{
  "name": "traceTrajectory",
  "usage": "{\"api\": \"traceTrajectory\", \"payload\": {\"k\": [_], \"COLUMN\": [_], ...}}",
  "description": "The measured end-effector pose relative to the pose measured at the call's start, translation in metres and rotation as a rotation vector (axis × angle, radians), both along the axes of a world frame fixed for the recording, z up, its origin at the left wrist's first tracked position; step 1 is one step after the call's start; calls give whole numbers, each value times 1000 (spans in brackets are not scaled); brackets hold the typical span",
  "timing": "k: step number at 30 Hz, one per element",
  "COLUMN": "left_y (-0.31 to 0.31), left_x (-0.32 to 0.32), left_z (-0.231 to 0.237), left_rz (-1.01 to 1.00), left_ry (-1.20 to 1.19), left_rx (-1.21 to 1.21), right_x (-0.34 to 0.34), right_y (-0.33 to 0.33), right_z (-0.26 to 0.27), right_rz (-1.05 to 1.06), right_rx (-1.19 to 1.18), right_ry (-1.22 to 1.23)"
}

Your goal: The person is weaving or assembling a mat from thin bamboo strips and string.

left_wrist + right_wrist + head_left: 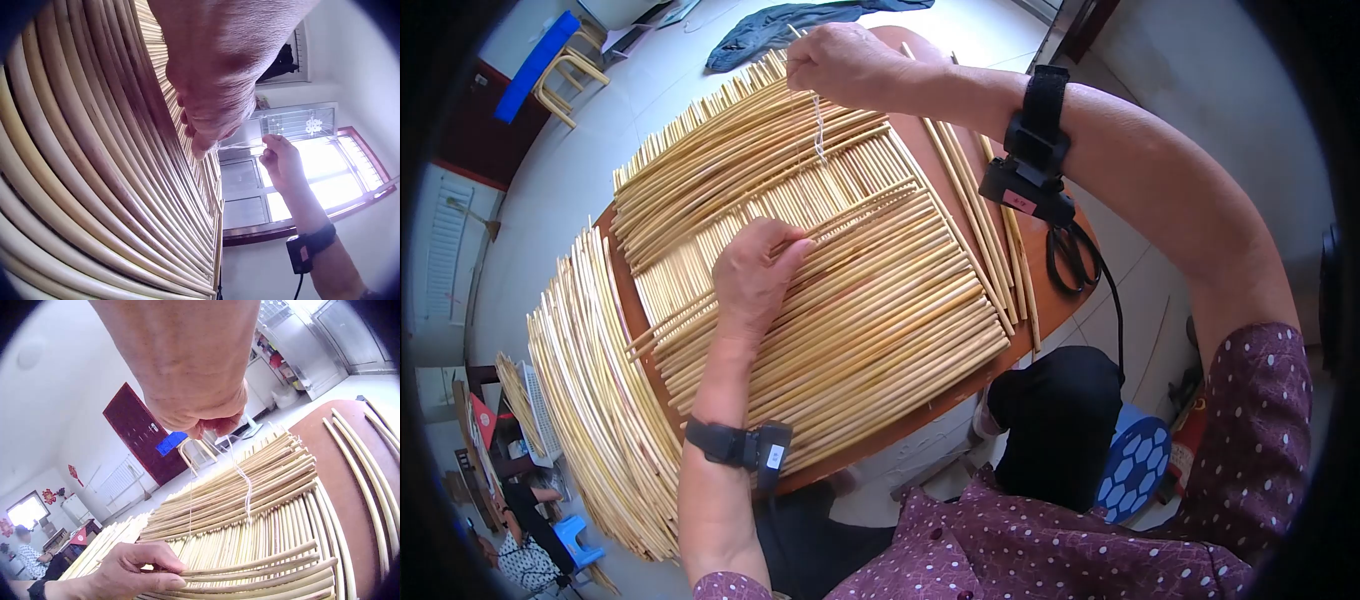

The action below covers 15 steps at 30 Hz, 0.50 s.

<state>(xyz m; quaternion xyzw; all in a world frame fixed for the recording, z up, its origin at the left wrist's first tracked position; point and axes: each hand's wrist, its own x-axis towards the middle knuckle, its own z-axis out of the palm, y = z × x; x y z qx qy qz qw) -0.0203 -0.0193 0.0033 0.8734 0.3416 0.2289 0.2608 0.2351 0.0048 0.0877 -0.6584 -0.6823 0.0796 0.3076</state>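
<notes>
The left hand (755,275) (134,569) rests low over a mat of pale sticks (840,330), its thumb and forefinger pinched together at a thin stick (250,565) and a strand of string. Raised above the mat's far part is the right hand (850,68) (284,162), fingers curled round white string (248,494). One thin strand (240,147) runs between the two hands; a thicker looped length hangs from the right hand to the sticks. Crosswise sticks lie over a layer of upright ones. The left fingertips are partly hidden in the left wrist view.
The mat lies on a brown table (1055,290). Loose sticks lie at its right (970,200), and a long bundle (590,390) lies at its left. Dark cloth (790,30) and a blue-topped stool (540,65) stand beyond. Another person (31,556) sits in the background.
</notes>
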Motion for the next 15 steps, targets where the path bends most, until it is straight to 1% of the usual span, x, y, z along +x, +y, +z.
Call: {"api": "traceTrajectory", "payload": {"k": [5,10,15], "left_y": [0,-3,-5], "left_x": [4,9,12], "left_z": [-4,-12,-17], "left_rz": [-15,6,4], "left_ry": [-6,7,-49], "left_rx": [-9,-8,5], "right_x": [-2,0,0], "right_y": [1,0,5], "right_z": [-5,-8,-12], "right_rz": [-49,-6,0], "right_rx": [-57,1,0], "right_ry": [63,11,44]}}
